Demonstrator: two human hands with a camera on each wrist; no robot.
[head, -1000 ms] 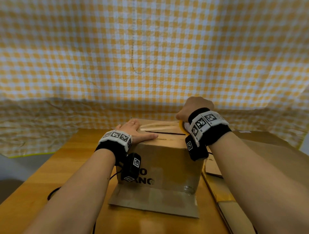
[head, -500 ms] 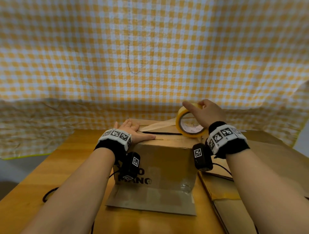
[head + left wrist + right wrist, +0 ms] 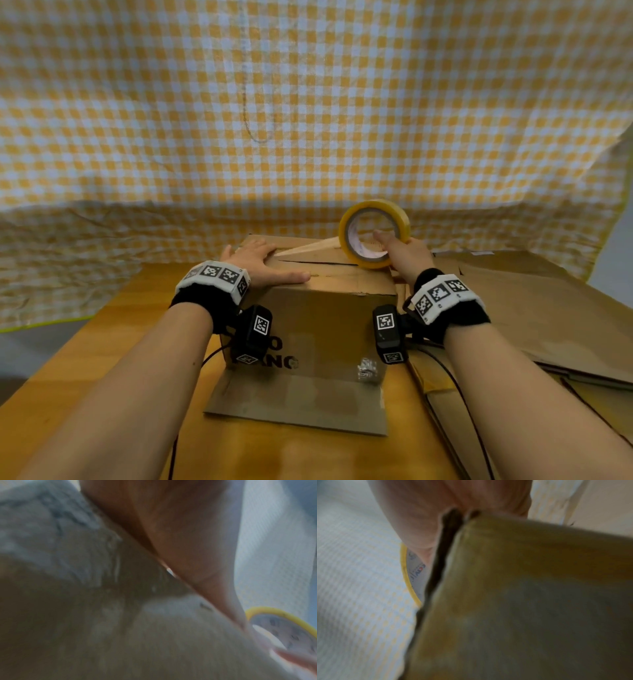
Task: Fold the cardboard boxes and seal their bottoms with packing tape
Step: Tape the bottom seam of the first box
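A brown cardboard box stands upside down on the wooden table, its bottom flaps folded shut on top. My left hand lies flat on the left of those flaps, fingers straight, pressing them down. My right hand grips a yellow roll of packing tape at the box's far right corner, thumb through the core. A strip of tape runs from the roll leftward toward my left fingers. The left wrist view shows the roll blurred; the right wrist view shows its edge beside the box.
Flattened cardboard sheets are piled on the table to the right of the box. One flap of the box lies spread on the table toward me. A yellow checked cloth hangs behind.
My right hand has turned palm-up and drawn the tape roll to the right and up, stretching a strip across the box top. The left hand has stayed flat on the flaps.
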